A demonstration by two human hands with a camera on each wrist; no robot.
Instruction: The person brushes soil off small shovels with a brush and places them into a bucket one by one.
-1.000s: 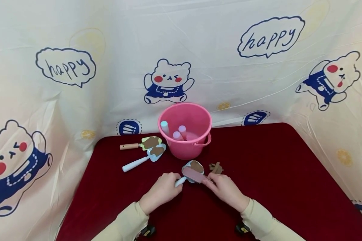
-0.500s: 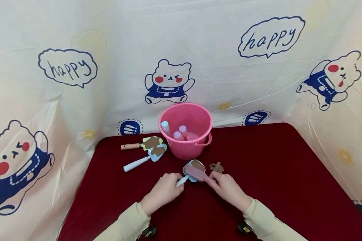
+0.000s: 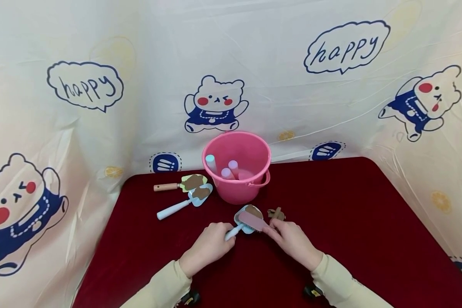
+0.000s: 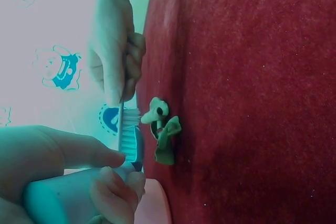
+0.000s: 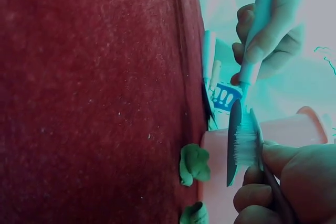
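1. Frame centre: the left hand (image 3: 211, 244) has fingers curled round the handle of a pale blue trowel (image 3: 235, 232); the right hand (image 3: 294, 241) pinches a pink brush (image 3: 253, 221), bristles facing the blade.
2. The brush hides part of the blade's brown patch.
3. Upper centre stands a pink bucket (image 3: 236, 191); left of it lie two other trowels (image 3: 182, 205).
4. Brown scraps (image 3: 277, 214) lie just beside the right hand.
5. Since a second ago, the brush has shifted slightly rightward.

Worktop cover (image 3: 339, 222): velvety matt cloth
Held brush (image 3: 253, 221): smooth matt back, fine bristles (image 5: 245, 146)
Held trowel handle (image 3: 232, 232): smooth, plastic-looking
Far-left-corner trowel handle (image 3: 166, 187): wood
Bucket (image 3: 236, 189): smooth plastic, slight sheen
Backdrop (image 3: 281, 102): creased cloth
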